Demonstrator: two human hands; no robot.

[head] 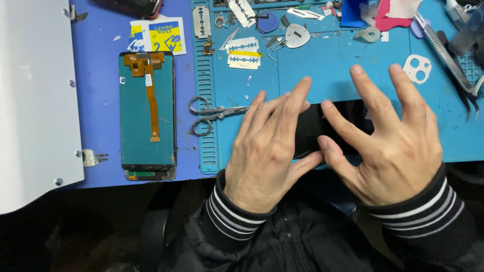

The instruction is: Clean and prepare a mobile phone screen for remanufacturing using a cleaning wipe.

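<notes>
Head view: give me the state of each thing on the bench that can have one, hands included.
Left hand: open, fingers spread, flat on the black phone.
Right hand: open, fingers spread, pressing the same phone.
Black phone: lying flat on the blue mat, mostly covered.
Screen assembly: back side up, orange flex cable exposed.
Scissors: slightly open, lying flat.
Tweezers: lying unused.
Wipe sachet: appears unopened.

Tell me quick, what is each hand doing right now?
Left hand: open, fingers spread, pressing flat on the black phone.
Right hand: open, fingers spread, resting flat on the same phone; nothing gripped.
</notes>
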